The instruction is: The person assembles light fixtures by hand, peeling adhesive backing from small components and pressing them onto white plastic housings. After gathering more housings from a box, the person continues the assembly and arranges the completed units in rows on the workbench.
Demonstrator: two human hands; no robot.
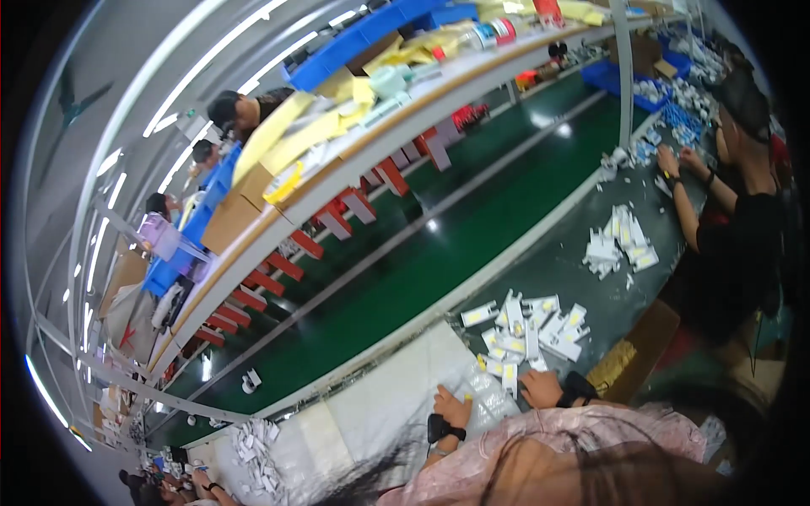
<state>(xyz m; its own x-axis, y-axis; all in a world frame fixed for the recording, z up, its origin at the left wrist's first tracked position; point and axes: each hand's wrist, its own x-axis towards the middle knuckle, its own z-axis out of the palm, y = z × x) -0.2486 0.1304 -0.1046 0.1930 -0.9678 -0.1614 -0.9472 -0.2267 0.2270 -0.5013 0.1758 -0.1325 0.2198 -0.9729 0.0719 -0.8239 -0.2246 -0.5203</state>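
Room: big and bright, with long lights. Green floor (472, 219) shines at 12 o'clock from the hands, and past it is a far table (413, 118).
Far table: yellow sheets (291, 139) lie on it at 11 o'clock from the left hand. Red flaps (392, 177) hang under it.
Near table: white on one part and dark green on the other; the near table (380, 396) has three white piles.
Main pile: white bits with yellow spots, all messy. This main pile (531, 329) is at 12 o'clock from the right hand, just beside it.
Other piles: the second pile (620, 244) is at 1 o'clock from the right hand; the third pile (253, 455) is between 8 and 9 from the left hand.
Left hand: the left hand (454, 409) looks empty, fingers loosely apart, next to clear wrap (491, 396).
Right hand: the right hand (542, 390) has bent fingers at the pile's near edge. I can't tell if it grips a bit.
How bits feel: they look like hard plastic, so likely light, stiff and a bit slippery. Thin ends might snap. Best to pinch one bit by its long sides.
Helper: a co-worker (742, 228) is between 1 and 2 o'clock from the right hand.
Box: a brown box (658, 337) is at 2 o'clock.
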